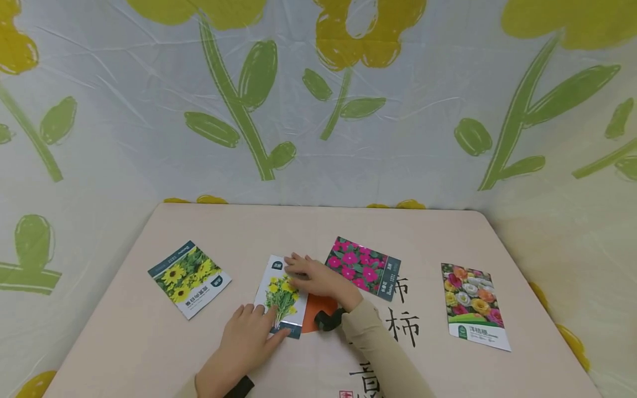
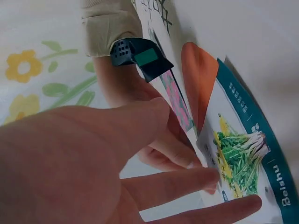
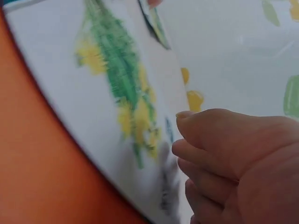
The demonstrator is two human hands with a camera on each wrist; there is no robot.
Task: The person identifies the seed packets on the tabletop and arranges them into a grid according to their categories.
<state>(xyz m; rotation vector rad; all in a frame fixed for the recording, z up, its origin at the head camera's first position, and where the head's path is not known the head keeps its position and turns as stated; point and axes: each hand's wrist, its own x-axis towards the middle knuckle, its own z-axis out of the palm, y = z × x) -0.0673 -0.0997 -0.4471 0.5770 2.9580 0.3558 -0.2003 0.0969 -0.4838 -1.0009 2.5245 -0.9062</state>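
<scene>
A white seed packet with a bunch of yellow flowers on green stems [image 1: 281, 301] lies at the middle of the table, with a dark teal band at its near end. My left hand [image 1: 244, 340] is at its lower left edge, fingers extended; in the left wrist view the fingers of this hand [image 2: 70, 158] reach over the printed stems. From the right, my right hand [image 1: 320, 279] rests over the packet's upper right corner with fingers loosely bent. In the right wrist view that hand [image 3: 233, 163] is at the packet's far edge, thumb beside the fingers.
A sunflower packet [image 1: 190, 279] lies at the left, a pink-flower packet [image 1: 355, 262] behind my right forearm, and a multicoloured flower packet [image 1: 473, 301] at the right. The pale tablecloth [image 1: 164, 354] carries black characters and an orange print. A flowered curtain hangs behind.
</scene>
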